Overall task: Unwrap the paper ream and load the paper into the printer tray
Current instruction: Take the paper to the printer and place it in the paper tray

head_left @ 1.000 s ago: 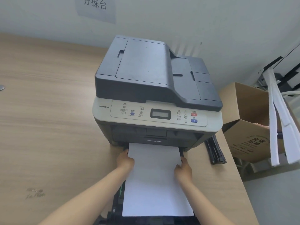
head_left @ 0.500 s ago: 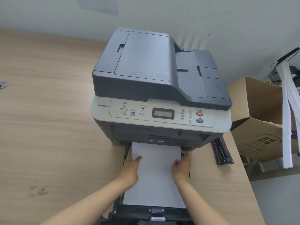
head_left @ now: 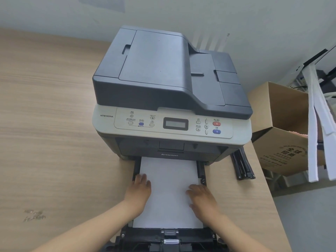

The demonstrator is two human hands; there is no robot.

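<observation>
Head view: I see the printer (head_left: pixel 171 99) on the wooden desk (head_left: pixel 54 124), its black paper tray (head_left: pixel 171 235) pulled out toward me at the front. The white paper stack (head_left: pixel 169 188) lies flat inside the tray, far end under the printer's front. My left hand (head_left: pixel 139 191) is flat and open, palm down, pressing on the left edge of the paper, gripping nothing. My right hand (head_left: pixel 202 197) is also open w/ fingers spread, resting on the right edge of the paper. Right of the printer lies a black plastic part (head_left: pixel 242 166), and beyond the desk edge stands a cardboard box (head_left: pixel 280 142).
</observation>
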